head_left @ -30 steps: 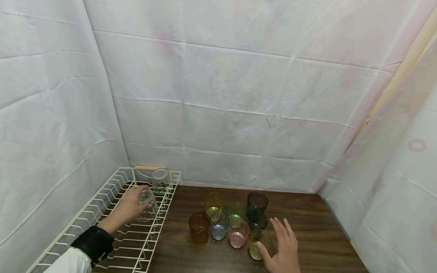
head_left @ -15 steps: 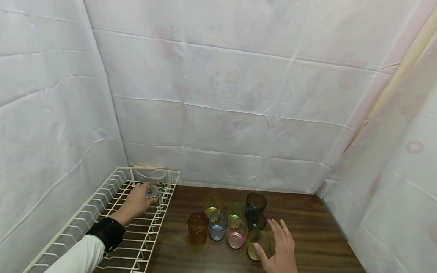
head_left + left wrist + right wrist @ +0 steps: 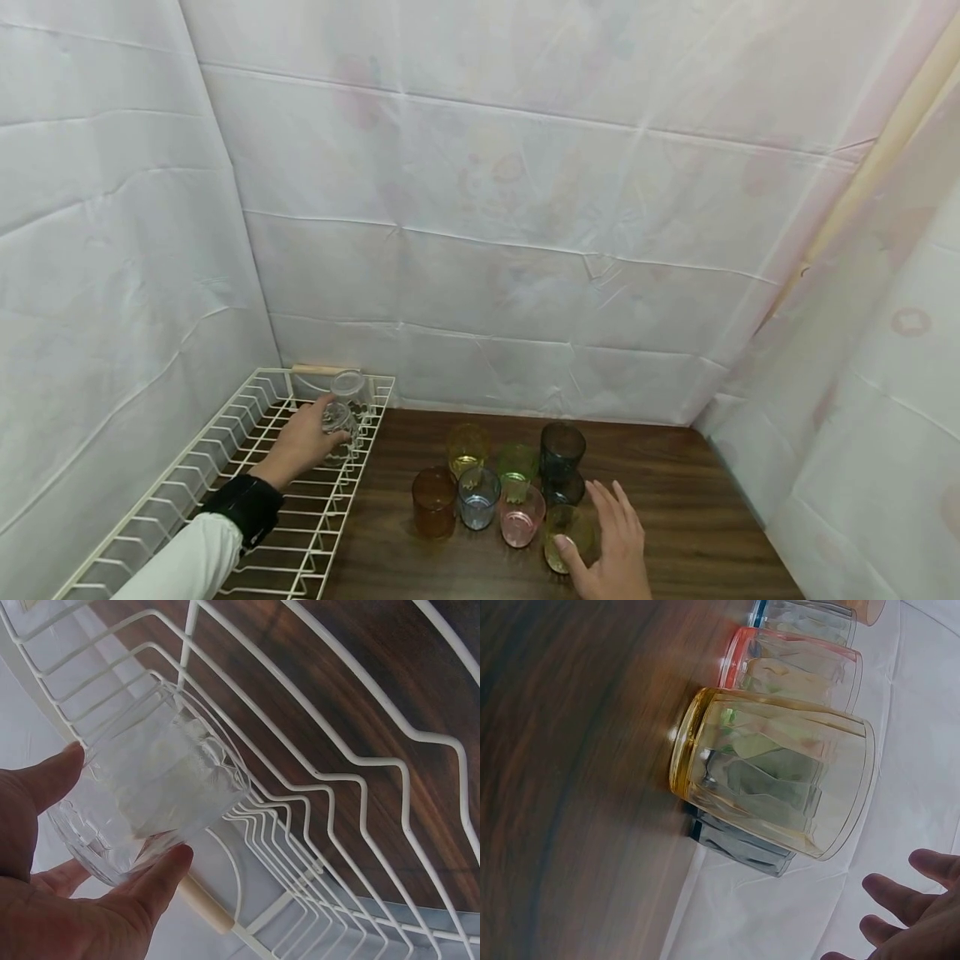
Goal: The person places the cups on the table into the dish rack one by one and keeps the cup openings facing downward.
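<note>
My left hand holds a clear drinking glass, fingertips around its base end, which points up. The glass's wide rim is down at the wires of the white rack. Right behind it in the rack stands another clear glass, also base up. On the right, my right hand is spread beside a pale yellow glass on the brown tabletop. In the right wrist view its fingers stay apart from that yellow glass.
Left of the pale yellow glass stand a pink glass, a blue one and a brown one. Behind are a yellow glass, a green one and dark glassware. White sheeting encloses the table.
My left hand has moved the clear glass rightward and away from me, close to the other clear glass in the rack. My right hand has barely shifted beside the pale yellow glass.
</note>
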`<state>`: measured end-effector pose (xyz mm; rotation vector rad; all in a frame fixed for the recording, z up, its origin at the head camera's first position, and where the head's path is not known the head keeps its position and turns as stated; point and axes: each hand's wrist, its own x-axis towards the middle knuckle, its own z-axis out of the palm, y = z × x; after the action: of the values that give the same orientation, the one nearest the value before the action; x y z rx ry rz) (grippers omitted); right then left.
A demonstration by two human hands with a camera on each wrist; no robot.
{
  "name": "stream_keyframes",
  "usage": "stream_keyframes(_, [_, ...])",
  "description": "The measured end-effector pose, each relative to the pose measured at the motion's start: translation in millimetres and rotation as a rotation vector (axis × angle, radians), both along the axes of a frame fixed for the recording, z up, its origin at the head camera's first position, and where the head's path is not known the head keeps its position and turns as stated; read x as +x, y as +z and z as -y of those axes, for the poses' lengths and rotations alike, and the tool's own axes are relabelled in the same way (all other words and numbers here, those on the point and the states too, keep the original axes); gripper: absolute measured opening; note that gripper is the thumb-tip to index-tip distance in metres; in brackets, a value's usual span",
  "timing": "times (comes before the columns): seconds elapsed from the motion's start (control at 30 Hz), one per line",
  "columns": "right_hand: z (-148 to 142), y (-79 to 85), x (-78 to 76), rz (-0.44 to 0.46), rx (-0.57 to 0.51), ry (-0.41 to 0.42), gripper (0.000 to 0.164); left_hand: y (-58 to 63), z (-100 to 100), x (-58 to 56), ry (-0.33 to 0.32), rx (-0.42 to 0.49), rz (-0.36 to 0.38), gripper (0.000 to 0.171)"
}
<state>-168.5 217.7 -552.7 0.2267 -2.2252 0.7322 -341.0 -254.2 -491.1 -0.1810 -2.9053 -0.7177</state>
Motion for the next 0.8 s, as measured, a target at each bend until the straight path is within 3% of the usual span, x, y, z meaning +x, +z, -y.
stream_keyframes(0.6, [0.2, -0.8, 0.5, -0.012, 0.019, 0.001, 0.081, -3.5, 2.4, 0.5, -0.009, 0.014, 0.012, 0.084])
stream_keyframes(0.8, [0.5, 0.2, 3.1, 0.064, 0.019, -0.026, 0.083, -3.8, 3.8, 1.2, 0.000, 0.007, 0.024, 0.085])
